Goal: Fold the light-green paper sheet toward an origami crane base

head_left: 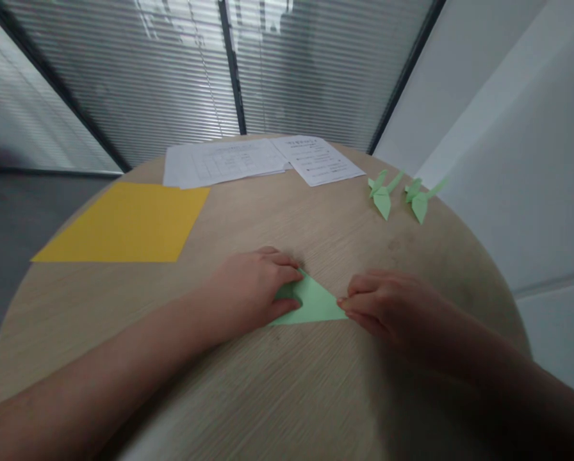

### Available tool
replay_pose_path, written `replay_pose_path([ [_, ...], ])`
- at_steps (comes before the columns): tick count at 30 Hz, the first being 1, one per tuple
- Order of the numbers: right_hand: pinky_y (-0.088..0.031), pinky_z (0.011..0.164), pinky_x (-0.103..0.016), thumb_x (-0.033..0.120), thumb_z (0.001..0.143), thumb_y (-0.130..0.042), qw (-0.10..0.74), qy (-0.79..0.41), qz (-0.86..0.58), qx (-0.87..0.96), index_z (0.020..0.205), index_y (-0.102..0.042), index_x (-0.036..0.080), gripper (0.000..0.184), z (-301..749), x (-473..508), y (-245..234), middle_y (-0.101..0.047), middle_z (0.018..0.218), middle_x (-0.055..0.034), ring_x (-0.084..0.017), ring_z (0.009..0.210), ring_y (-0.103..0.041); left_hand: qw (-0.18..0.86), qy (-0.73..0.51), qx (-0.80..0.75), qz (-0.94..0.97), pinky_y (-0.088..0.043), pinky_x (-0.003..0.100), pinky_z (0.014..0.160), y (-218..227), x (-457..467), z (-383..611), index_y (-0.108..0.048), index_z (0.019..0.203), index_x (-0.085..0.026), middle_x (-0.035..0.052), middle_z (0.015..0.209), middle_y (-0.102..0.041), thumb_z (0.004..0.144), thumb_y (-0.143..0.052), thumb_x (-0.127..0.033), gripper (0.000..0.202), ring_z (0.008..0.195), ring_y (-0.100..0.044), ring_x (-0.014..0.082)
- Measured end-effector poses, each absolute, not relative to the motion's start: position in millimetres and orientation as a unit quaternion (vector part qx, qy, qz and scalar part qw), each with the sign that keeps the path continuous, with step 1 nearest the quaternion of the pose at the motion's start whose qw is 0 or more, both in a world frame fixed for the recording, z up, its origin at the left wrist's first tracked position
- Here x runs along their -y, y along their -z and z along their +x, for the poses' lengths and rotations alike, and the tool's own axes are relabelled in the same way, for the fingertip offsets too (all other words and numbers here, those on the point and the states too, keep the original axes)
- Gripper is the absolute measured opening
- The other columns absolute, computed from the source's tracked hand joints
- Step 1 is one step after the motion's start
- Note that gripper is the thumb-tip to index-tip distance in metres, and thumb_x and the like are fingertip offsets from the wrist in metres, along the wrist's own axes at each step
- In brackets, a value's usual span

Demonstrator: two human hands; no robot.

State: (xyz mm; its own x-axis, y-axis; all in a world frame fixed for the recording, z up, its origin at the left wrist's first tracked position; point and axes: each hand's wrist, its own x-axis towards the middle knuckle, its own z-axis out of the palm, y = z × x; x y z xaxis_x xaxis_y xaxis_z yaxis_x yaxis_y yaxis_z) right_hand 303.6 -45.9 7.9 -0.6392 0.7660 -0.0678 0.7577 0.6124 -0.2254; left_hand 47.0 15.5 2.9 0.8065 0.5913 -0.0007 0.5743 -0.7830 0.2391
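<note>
A light green sheet of origami paper (316, 301), folded into a triangle, lies on the table in front of me. Over its left part rests my left hand (262, 288), thumb and fingers apart, holding it down against the tabletop and covering that end. At the right corner, my right hand (387, 304) is closed, with thumb and fingertips pinching the paper's tip. The other fingers of that hand are curled in.
Two green folded-paper cranes (381, 195) stand at the back right of the round wooden table (287, 397). A yellow paper sheet (128, 224) lies at the left. Printed white papers (229, 160) lie along the far edge, before window blinds (172, 83).
</note>
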Motion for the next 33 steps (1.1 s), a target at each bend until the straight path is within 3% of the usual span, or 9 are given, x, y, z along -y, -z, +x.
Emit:
replay_pose_path([
  [9,-0.038,0.058,-0.032,0.009,0.092,-0.057,0.024,-0.144,-0.428,0.892,0.078,-0.072,0.025,0.026,331.3,68.2,-1.8,-0.072,0.08,-0.0025,-0.017,0.065,-0.063,0.13,-0.047,-0.308,0.941,-0.053,0.042,0.1,-1.2,-15.1,45.0,-0.075,0.116,-0.022,0.0065,0.126,-0.073,0.09,-0.075,-0.032,0.028,0.115,-0.067,0.0281],
  [14,-0.043,0.06,-0.029,0.027,0.099,-0.056,0.06,-0.237,-0.462,0.853,0.082,-0.076,0.023,0.027,337.4,47.9,-7.3,-0.071,0.074,-0.0025,-0.016,0.065,-0.063,0.13,-0.057,-0.287,0.947,-0.052,0.042,0.1,0.3,-16.5,45.5,-0.074,0.116,-0.019,0.0086,0.126,-0.073,0.089,-0.076,-0.031,0.03,0.114,-0.067,0.0282],
  [15,-0.046,0.064,-0.03,0.029,0.1,-0.054,0.098,-0.229,-0.49,0.835,0.096,-0.078,0.023,0.025,335.6,41.8,-6.4,-0.073,0.081,-0.0036,-0.017,0.07,-0.065,0.128,-0.062,-0.286,0.947,-0.052,0.042,0.102,1.0,-16.7,45.7,-0.072,0.121,-0.019,0.0092,0.127,-0.072,0.089,-0.076,-0.031,0.035,0.115,-0.066,0.0284],
  [17,-0.05,0.066,-0.03,0.028,0.098,-0.053,0.162,-0.229,-0.53,0.801,0.134,-0.067,0.019,0.04,330.0,30.6,-1.8,-0.076,0.095,-0.0065,-0.017,0.073,-0.065,0.117,-0.077,-0.294,0.945,-0.048,0.044,0.107,3.1,-17.0,45.8,-0.064,0.135,-0.018,0.0111,0.135,-0.068,0.087,-0.078,-0.032,0.052,0.122,-0.063,0.0298],
  [18,-0.051,0.067,-0.03,0.028,0.097,-0.054,0.17,-0.242,-0.534,0.792,0.141,-0.062,0.016,0.046,326.6,26.0,1.2,-0.076,0.098,-0.008,-0.017,0.076,-0.067,0.109,-0.083,-0.304,0.943,-0.046,0.045,0.11,4.3,-17.3,45.6,-0.059,0.141,-0.018,0.0126,0.14,-0.065,0.087,-0.078,-0.033,0.06,0.127,-0.06,0.031],
  [21,-0.051,0.072,-0.031,0.026,0.098,-0.052,0.14,-0.249,-0.529,0.799,0.134,-0.068,0.014,0.041,316.1,18.4,6.8,-0.077,0.096,-0.0087,-0.018,0.08,-0.068,0.081,-0.07,-0.345,0.932,-0.044,0.05,0.111,7.4,-18.9,44.1,-0.049,0.15,-0.012,0.0185,0.145,-0.061,0.086,-0.077,-0.044,0.077,0.131,-0.057,0.0363],
  [25,-0.05,0.074,-0.033,0.028,0.096,-0.058,0.078,-0.216,-0.531,0.816,0.124,-0.074,0.014,0.035,299.2,22.3,0.1,-0.077,0.095,-0.0099,-0.02,0.082,-0.068,0.063,-0.052,-0.36,0.929,-0.047,0.051,0.105,7.6,-21.1,41.4,-0.042,0.154,-0.01,0.0205,0.137,-0.064,0.086,-0.074,-0.055,0.088,0.124,-0.06,0.0382],
  [28,-0.051,0.083,-0.036,0.031,0.093,-0.065,0.051,-0.177,-0.557,0.81,0.129,-0.071,0.013,0.042,283.4,27.7,-4.8,-0.076,0.106,-0.0132,-0.025,0.093,-0.07,0.054,-0.058,-0.357,0.931,-0.05,0.048,0.099,7.2,-22.1,40.1,-0.048,0.15,-0.012,0.0185,0.128,-0.067,0.085,-0.073,-0.058,0.083,0.117,-0.063,0.0371],
  [33,-0.049,0.09,-0.038,0.031,0.086,-0.073,0.061,-0.152,-0.556,0.815,0.133,-0.066,0.014,0.05,263.3,23.3,2.0,-0.072,0.12,-0.0157,-0.028,0.105,-0.067,0.027,-0.063,-0.356,0.932,-0.052,0.043,0.09,10.3,-24.0,38.7,-0.067,0.123,-0.017,0.0146,0.114,-0.068,0.082,-0.073,-0.063,0.062,0.106,-0.065,0.0331],
])
